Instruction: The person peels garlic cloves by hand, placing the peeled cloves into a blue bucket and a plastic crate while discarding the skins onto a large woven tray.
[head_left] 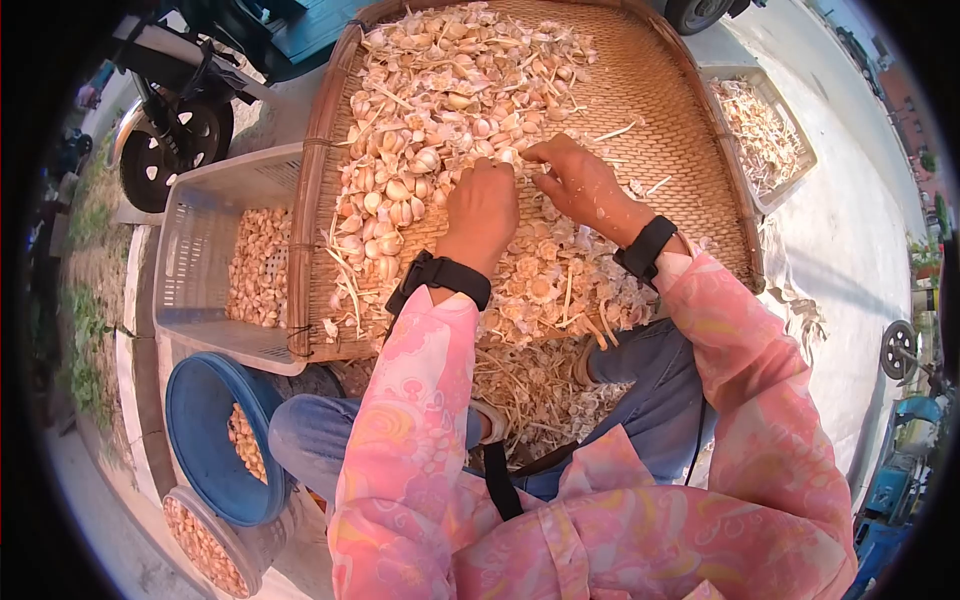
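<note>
A large woven bamboo tray [660, 90] carries a heap of garlic cloves and bulbs [400, 165] on its left and far side. Over the middle of the heap, my left hand [483, 212] has its fingers curled down and closed. Just to its right is my right hand [585, 185], thumb and fingers drawn together close to the left fingertips. Whatever lies between the fingers is too small or hidden to name. Papery garlic skins and root stubs [545, 275] are piled below both hands, on the tray's near side.
A grey plastic crate [180, 255] with loose cloves stands left of the tray. Below it are a blue bucket [190, 440] and a pale bucket [205, 540], both holding cloves. A white crate [765, 135] of stems sits at the right. Skins [530, 390] cover the ground between my legs.
</note>
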